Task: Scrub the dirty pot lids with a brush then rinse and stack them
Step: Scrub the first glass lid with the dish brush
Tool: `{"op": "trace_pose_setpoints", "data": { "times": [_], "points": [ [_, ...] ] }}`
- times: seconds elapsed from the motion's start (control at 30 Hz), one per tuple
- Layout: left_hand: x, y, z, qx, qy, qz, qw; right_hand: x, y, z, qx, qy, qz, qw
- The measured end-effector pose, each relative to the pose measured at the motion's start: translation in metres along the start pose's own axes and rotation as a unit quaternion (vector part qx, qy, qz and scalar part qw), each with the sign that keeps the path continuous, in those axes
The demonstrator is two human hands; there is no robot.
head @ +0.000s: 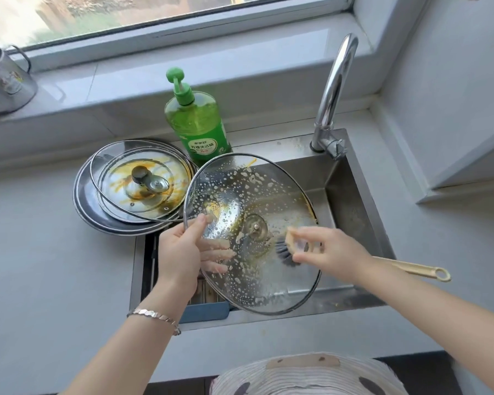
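Nearest: left hand (183, 252) grips one round glass lid (248, 195) at its rim, thumb on top, fingers spread beneath the glass. The lid is tilted over the steel sink (351, 195), foam-beaded and yellow-stained. The right hand (328, 252) pinches one brush (285, 255) near its head, dark bristles on the glass. Left, on the table (40, 252): stack of dirty lids (137, 183), three rims visible. Behind: one green soap bottle (197, 124), one chrome faucet (334, 89).
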State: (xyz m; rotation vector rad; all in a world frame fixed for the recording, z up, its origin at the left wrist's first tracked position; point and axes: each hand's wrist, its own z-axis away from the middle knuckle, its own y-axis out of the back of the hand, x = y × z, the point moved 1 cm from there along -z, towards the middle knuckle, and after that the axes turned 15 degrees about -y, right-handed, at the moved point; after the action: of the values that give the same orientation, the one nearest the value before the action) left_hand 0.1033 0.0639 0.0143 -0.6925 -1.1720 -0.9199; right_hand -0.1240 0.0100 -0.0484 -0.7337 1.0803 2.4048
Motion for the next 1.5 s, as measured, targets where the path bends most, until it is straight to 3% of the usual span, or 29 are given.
{"op": "trace_pose_setpoints", "data": {
  "times": [0.1,0.23,0.3,0.4,0.5,0.57,0.7,0.83,0.97,1.0,1.13,1.27,1.4,1.43,1.5],
  "points": [
    [-0.001,-0.007,0.003,-0.019,0.002,-0.003,1.0,0.002,0.011,-0.016,0.106,-0.063,-0.01,0.992],
    [-0.001,-0.009,0.001,-0.016,0.012,-0.001,1.0,-0.01,-0.013,0.003,0.013,0.044,-0.035,0.998],
    [0.0,-0.005,0.0,-0.004,0.009,0.0,1.0,0.006,-0.003,0.004,0.005,0.008,0.001,1.0],
    [0.001,-0.006,-0.002,0.008,-0.002,-0.001,1.0,0.011,0.004,-0.003,0.068,-0.053,0.003,0.996],
    [0.003,-0.007,-0.005,0.023,-0.014,-0.001,1.0,-0.008,-0.02,0.014,-0.035,0.038,-0.047,0.998],
    [0.004,-0.004,-0.006,0.031,-0.024,-0.002,0.999,-0.001,-0.021,0.02,-0.07,0.045,-0.027,0.996],
    [0.006,-0.007,-0.004,0.027,-0.035,-0.007,0.999,0.015,-0.001,0.001,0.046,-0.051,-0.005,0.998],
    [0.005,-0.007,-0.006,0.034,-0.022,-0.007,0.999,0.003,-0.014,0.018,-0.061,0.04,0.011,0.997],
    [0.004,-0.008,-0.002,0.027,-0.015,-0.003,1.0,0.025,0.02,-0.008,0.07,-0.077,0.042,0.994],
    [0.004,-0.01,-0.001,0.024,-0.011,-0.001,1.0,0.024,0.018,-0.012,0.093,-0.074,0.048,0.992],
    [0.004,-0.011,-0.001,0.003,-0.001,-0.004,1.0,0.012,-0.002,-0.005,0.031,0.029,0.043,0.998],
    [0.003,-0.01,0.001,-0.006,-0.006,-0.013,1.0,0.034,0.022,-0.018,0.121,-0.085,0.063,0.987],
    [0.002,-0.014,0.001,-0.016,-0.002,-0.019,1.0,0.017,-0.012,-0.008,0.072,0.018,0.013,0.997],
    [0.002,-0.014,0.001,-0.017,-0.002,-0.019,1.0,0.017,-0.014,-0.005,0.067,0.022,0.008,0.997],
    [0.003,-0.013,0.003,-0.016,-0.001,-0.016,1.0,0.022,0.001,-0.015,0.108,-0.047,-0.01,0.993]
  ]
}}
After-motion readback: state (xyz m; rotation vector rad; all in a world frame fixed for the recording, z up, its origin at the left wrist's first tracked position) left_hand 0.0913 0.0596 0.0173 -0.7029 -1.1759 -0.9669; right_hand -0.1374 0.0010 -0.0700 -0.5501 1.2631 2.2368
